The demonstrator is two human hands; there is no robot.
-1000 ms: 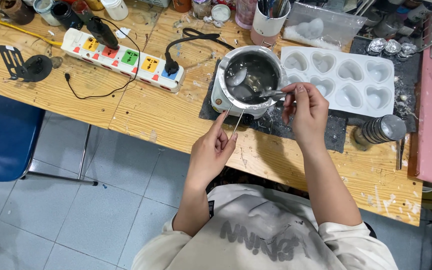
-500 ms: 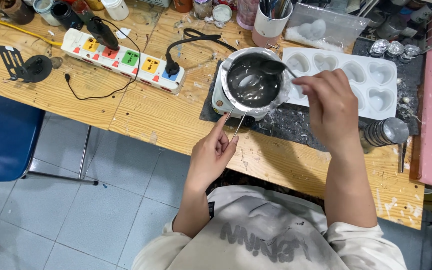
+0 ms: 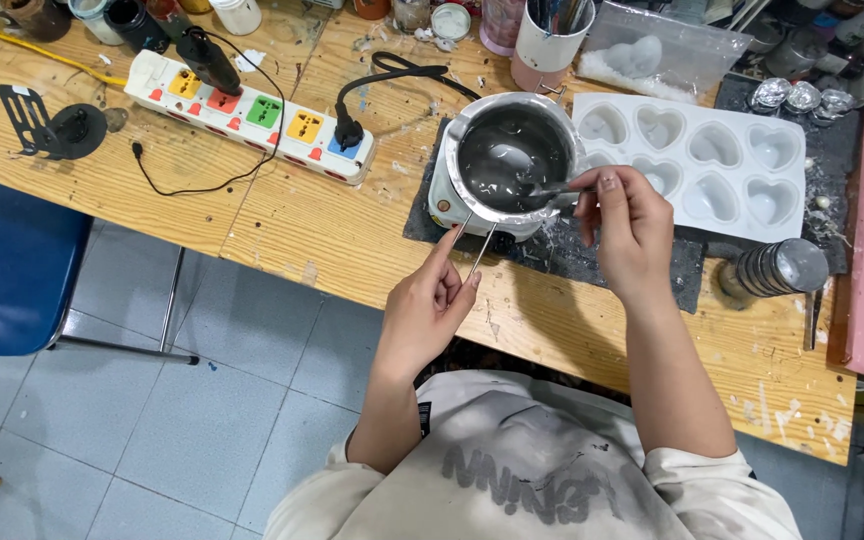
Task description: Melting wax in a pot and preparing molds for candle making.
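Wooden plank surface [image 3: 332,240], scuffed and paint-flecked, above a grey tiled floor [image 3: 152,420].

From the left: a white power strip [image 3: 252,115] with coloured sockets; the left hand [image 3: 427,305] pinching the thin wire handle [image 3: 477,240] of a round metal pot [image 3: 512,155] that sits on a small white heater over a dark mat; the right hand [image 3: 632,230] closed on a metal spoon [image 3: 547,188] dipped in the pot's grey liquid; then a white mould [image 3: 712,165] with heart-shaped hollows.
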